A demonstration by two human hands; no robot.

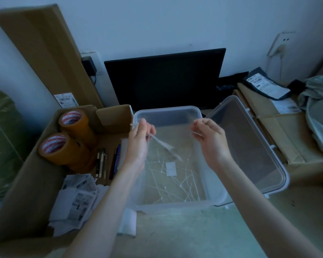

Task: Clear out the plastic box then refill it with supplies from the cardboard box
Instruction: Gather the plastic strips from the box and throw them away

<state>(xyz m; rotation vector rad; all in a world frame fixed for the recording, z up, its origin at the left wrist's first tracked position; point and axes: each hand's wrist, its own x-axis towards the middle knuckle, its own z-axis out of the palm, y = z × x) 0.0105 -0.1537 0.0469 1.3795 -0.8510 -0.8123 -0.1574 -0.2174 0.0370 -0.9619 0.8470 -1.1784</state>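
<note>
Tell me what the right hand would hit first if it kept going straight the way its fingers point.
The right hand points up and left, above the open plastic box. Going straight on, it would probably meet the left hand and the cable ties it holds, though depth is unclear.

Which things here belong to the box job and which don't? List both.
Job: plastic box, its lid, cable ties, cardboard box, tape rolls, pens, both hands.
Lying about: monitor, flat carton, parcels, cloth.
</note>
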